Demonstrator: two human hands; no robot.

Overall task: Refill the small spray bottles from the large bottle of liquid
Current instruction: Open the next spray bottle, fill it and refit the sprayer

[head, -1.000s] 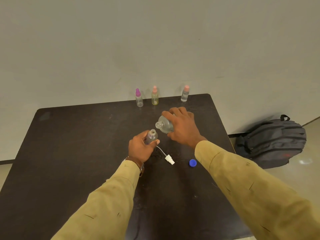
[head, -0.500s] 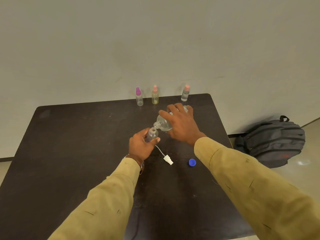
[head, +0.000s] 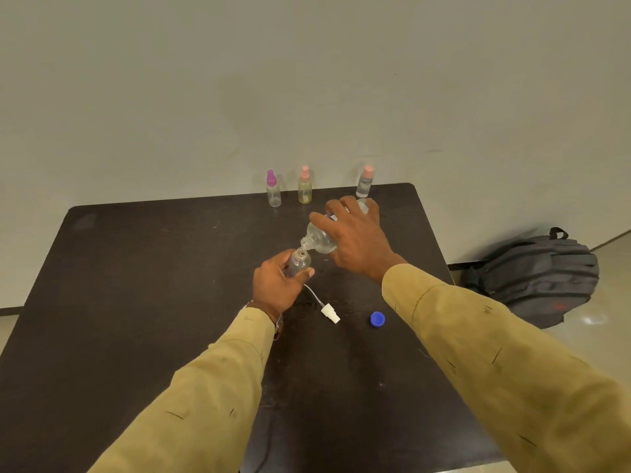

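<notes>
Table [head: 136, 302], dark and matte, fills most of the view, and its far edge meets a pale wall [head: 307, 80]. A grey backpack [head: 536, 278] sits on the floor off the table's right side, close to the wall. Two olive-tan sleeves [head: 512, 370] reach in from the near edge towards the middle of the table.

The right hand [head: 358, 240] comes over the large bottle [head: 319, 238] from above, with its fingers curled round the clear body. The bottle is tipped so that its open neck points down and to the left. That neck sits right at the open mouth of the small spray bottle [head: 299, 262]. I cannot tell whether liquid is running between them.

The left hand [head: 273, 288] grips this small clear bottle, thumb on its right side and fingers wrapped round its left, and holds it roughly upright. The hand hides the bottle's base.

Three capped bottles stand along the far edge. The purple-topped bottle [head: 273, 191] is furthest left. The yellowish bottle [head: 305, 187], with a pink top, stands just beside it. The clear pink-topped bottle [head: 364, 184] stands apart to the right, just beyond the right hand.

A white spray head [head: 330, 313] lies on the table near the left hand, and its thin tube runs back towards that hand. A blue cap [head: 377, 319] lies to the right of it, not touching it.
</notes>
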